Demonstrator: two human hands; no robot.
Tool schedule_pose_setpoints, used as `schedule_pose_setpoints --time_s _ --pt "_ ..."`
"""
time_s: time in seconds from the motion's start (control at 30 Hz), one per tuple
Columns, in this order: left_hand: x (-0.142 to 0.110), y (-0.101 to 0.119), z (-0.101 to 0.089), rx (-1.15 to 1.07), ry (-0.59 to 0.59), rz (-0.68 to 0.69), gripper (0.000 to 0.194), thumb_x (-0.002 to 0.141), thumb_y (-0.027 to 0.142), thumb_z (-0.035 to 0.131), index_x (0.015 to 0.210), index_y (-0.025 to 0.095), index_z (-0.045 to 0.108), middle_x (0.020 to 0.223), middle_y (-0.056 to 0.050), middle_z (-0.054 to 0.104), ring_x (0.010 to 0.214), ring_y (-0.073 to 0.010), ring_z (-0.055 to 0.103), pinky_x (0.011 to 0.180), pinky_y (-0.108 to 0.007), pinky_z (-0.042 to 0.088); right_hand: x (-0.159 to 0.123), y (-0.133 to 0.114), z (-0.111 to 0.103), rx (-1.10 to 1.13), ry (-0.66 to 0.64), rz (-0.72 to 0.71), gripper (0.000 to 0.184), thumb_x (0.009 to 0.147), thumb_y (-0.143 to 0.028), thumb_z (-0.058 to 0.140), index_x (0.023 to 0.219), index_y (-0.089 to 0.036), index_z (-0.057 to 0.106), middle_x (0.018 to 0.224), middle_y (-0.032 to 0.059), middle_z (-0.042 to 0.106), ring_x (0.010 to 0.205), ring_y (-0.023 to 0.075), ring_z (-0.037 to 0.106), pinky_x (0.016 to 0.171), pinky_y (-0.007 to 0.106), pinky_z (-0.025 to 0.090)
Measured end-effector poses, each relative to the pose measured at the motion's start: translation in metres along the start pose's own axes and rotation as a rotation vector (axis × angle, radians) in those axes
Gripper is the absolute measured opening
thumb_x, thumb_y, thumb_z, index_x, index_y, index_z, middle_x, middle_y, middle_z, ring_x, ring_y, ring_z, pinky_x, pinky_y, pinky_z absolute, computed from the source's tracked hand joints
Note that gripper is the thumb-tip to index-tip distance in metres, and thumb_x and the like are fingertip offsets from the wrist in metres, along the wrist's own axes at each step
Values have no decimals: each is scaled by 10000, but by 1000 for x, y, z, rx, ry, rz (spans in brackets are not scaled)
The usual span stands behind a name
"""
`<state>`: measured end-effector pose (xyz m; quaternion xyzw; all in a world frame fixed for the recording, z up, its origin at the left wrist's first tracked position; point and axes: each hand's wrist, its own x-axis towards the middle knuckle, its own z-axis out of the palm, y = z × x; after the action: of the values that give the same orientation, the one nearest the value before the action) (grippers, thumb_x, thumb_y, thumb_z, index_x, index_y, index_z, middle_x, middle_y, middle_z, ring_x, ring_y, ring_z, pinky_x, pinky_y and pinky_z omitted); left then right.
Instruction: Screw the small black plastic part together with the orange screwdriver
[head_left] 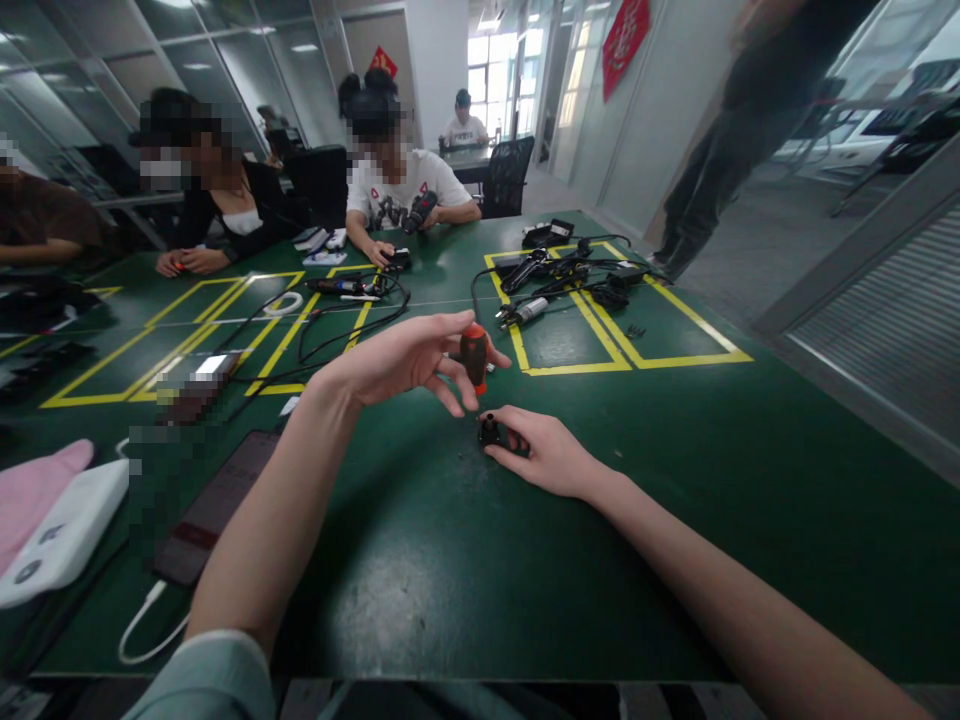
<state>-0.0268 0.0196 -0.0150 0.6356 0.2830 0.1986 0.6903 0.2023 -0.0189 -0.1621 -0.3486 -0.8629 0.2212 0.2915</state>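
Observation:
My left hand is raised over the green table, its fingers closed around the handle of a screwdriver. That handle is dark with orange-red ends and stands roughly upright. Just below it, my right hand grips a small black part against the tabletop, thumb and fingers on its sides. A short round stub rises from the part's top. The screwdriver's tip is too small to make out, so I cannot tell whether it touches the part.
Black cables and tools lie within yellow tape outlines ahead. At left are a phone on a white cable and a white device. Across the table a person holds a power drill; another person stands at right.

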Motion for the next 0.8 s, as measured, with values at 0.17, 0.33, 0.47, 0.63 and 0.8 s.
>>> schedule_pose_setpoints --time_s 0.17,0.33,0.47,0.63,0.8 --pt "1 -1 0 -43 -8 -18 422 941 555 644 1029 144 614 1003 -105 758 657 -151 690 584 -261 602 0 1 1 2 1 5 284 954 -267 647 1228 -198 622 899 21 670 669 144 588 634 276 460" --pt "0 0 5 58 79 33 419 888 516 747 1113 175 652 914 -40 686 617 -110 612 465 -184 507 0 0 0 -15 -4 1 290 953 -256 646 1234 -184 628 886 19 661 667 144 584 636 277 458" --pt "0 -1 5 68 90 34 471 860 582 759 994 138 679 857 -39 658 612 -98 570 483 -189 519 0 0 -1 -13 -8 9 299 954 -261 646 1243 -185 631 901 22 661 668 143 584 635 278 463" --pt "3 -1 4 0 33 -8 488 919 613 641 997 131 639 1002 -121 739 694 -147 667 550 -228 572 0 0 0 2 -3 14 288 954 -267 651 1230 -185 632 922 28 673 677 145 597 643 280 477" --pt "2 -1 8 28 36 -16 431 921 558 670 1043 146 629 984 -95 731 658 -136 653 533 -223 563 1 -1 0 6 -3 11 262 956 -263 646 1205 -183 633 936 37 688 687 150 606 660 289 486"
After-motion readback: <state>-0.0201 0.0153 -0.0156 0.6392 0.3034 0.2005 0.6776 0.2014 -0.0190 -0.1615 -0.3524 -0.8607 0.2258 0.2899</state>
